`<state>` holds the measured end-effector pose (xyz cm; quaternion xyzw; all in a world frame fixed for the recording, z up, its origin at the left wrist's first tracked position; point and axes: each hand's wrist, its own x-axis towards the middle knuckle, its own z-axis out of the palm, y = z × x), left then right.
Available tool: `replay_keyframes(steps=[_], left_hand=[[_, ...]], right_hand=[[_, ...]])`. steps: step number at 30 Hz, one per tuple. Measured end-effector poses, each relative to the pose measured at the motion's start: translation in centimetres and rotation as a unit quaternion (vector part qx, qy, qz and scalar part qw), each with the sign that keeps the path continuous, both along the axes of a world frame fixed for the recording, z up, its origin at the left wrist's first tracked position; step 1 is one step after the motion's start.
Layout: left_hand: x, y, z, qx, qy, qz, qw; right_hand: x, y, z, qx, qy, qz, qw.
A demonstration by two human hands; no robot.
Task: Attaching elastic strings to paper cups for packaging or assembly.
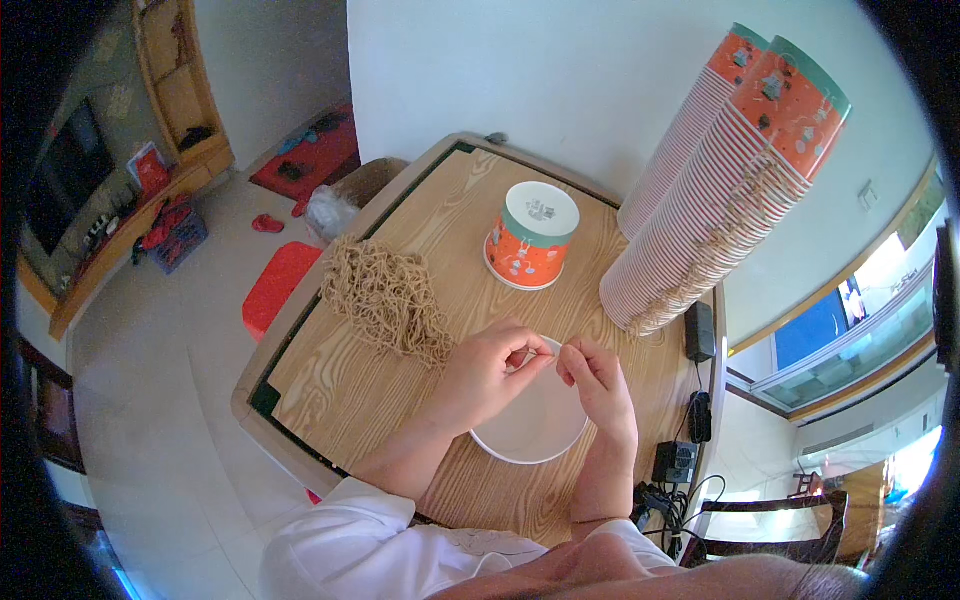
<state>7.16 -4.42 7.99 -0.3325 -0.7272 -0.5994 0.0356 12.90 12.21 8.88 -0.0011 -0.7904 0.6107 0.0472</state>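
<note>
My left hand (497, 372) and my right hand (602, 388) are close together above a round white paper tub (533, 432) with its mouth up. Both are pinched, fingertips almost meeting; whatever lies between them is too small to make out. A tangled heap of tan twine (388, 300) lies on the table beyond my left forearm. Past the tub, an orange and green paper tub (527, 258) stands upside down. Tall stacks of nested paper tubs (690, 225) rise at the right, with tan strands (735, 235) hanging down the side of the nearer one.
The wood-grain table (335, 410) has a raised pale rim. Black power adapters (677, 462) and tangled cables (665, 505) lie along its right edge. A red stool (278, 288) and a box with a clear plastic bag (333, 212) stand left of it; a dark chair (770, 525) is at lower right.
</note>
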Motion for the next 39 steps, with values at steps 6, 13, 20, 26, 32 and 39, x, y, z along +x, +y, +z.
replay_keyframes(steps=[6,13,20,26,32,39], left_hand=[[0.3,0.1,0.9,-0.023,-0.022,0.006,0.999],[0.0,0.5,-0.3,0.029,-0.023,0.019,0.999],[-0.4,0.3,-0.4,-0.011,-0.028,0.020,0.999],[-0.4,0.3,-0.1,-0.012,-0.036,0.015,0.999],[-0.4,0.2,-0.2,-0.011,-0.015,0.012,1.000],[-0.4,0.3,-0.4,-0.012,-0.001,0.007,1.000]], right_hand=[[0.1,0.4,-0.8,-0.032,0.060,0.008,0.998],[0.0,0.4,-1.0,-0.020,0.077,0.004,0.997],[-0.2,0.6,-1.4,0.009,0.103,-0.017,0.994],[-0.3,0.3,-1.2,0.043,0.155,-0.027,0.987],[-0.5,1.0,-1.4,-0.046,0.021,0.008,0.999],[-0.4,0.1,-0.5,0.003,0.039,0.021,0.999]])
